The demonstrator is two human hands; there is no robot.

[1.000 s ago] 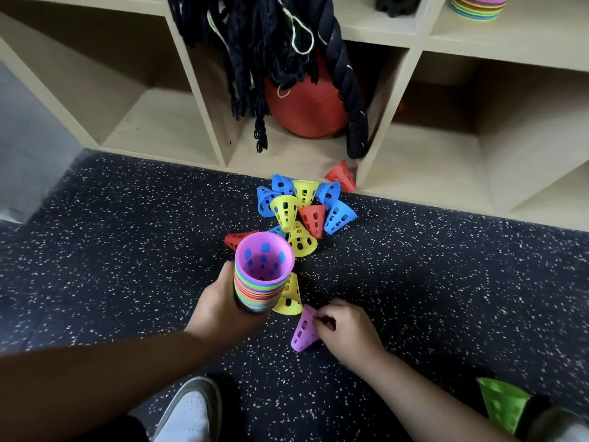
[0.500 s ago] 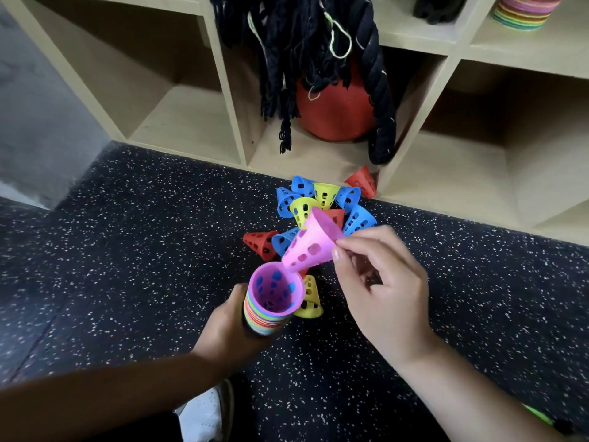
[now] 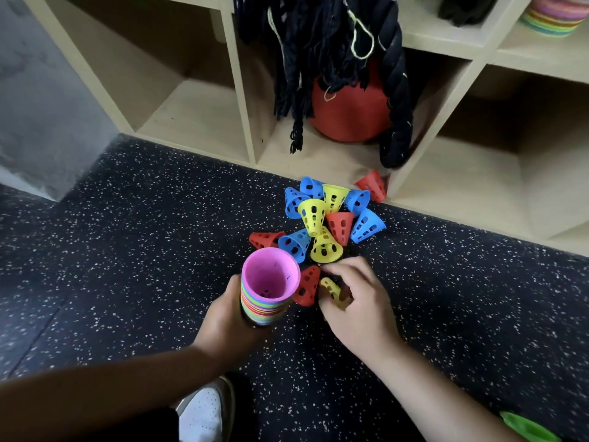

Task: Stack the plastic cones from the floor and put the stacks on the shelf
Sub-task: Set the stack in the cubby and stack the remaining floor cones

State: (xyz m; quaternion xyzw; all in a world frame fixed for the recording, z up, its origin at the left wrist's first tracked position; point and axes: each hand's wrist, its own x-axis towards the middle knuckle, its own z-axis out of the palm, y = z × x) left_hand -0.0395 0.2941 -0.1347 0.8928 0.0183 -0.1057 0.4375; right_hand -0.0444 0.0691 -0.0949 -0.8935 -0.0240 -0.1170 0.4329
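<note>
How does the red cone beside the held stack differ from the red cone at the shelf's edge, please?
The red cone beside the stack lies on the dark floor, next to the right hand; the red cone at the shelf rests against the wooden shelf, beyond the pile. Both are perforated.

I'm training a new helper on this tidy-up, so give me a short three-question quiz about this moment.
1. True or false: the left hand holds the multicoloured stack of nested plastic cones, with a pink cone on top.
2. Which loose cone is the right hand closing on: A the yellow perforated plastic cone, B a blue one, C a green one?
3. Name the colour of the cone lying on the edge of the wooden shelf unit.

Key: 1 true; 2 A; 3 red.
</note>
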